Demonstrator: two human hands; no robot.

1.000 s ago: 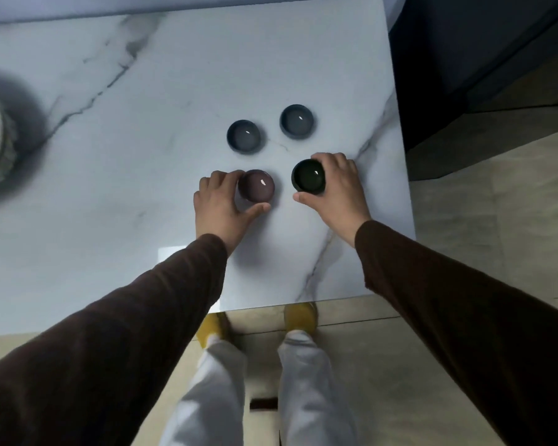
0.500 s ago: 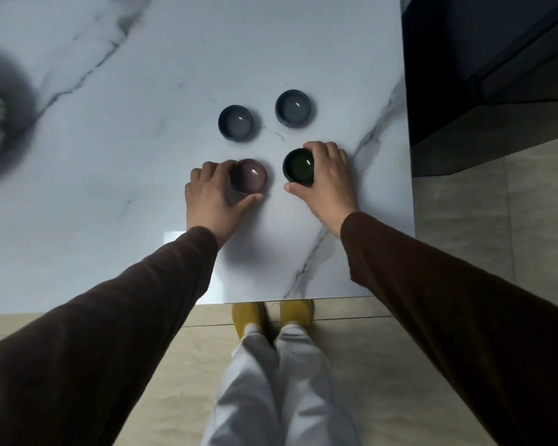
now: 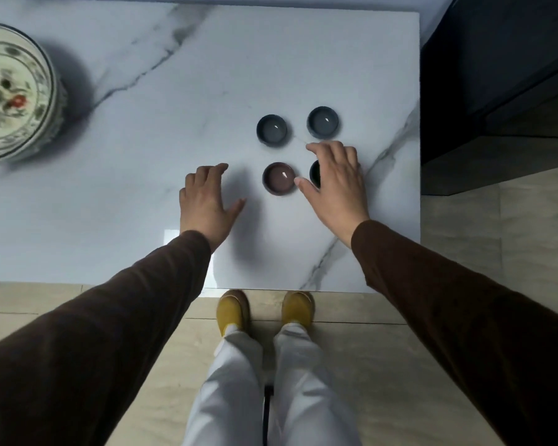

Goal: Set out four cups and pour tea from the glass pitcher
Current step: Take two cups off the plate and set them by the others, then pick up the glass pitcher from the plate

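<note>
Four small round cups stand in a square on the white marble table [image 3: 161,101]. The two at the back are grey-blue: one on the left [image 3: 273,130], one on the right [image 3: 323,122]. A brownish cup [image 3: 279,178] stands front left, free of both hands. At the front right, a dark green cup [image 3: 314,173] shows only its left edge from under my right hand [image 3: 335,185], which hovers over it with fingers spread. My left hand [image 3: 203,204] is open and empty over the table, left of the brownish cup. No glass pitcher is in view.
A large patterned ceramic jar [image 3: 10,91] stands at the table's far left. The table's right edge runs just right of the cups, beside a dark cabinet [image 3: 496,75]. Its near edge lies above my yellow slippers [image 3: 234,312] on the tiled floor.
My left hand let go of the brownish cup and moved left. My right hand released its grip on the dark green cup and now spreads above it.
</note>
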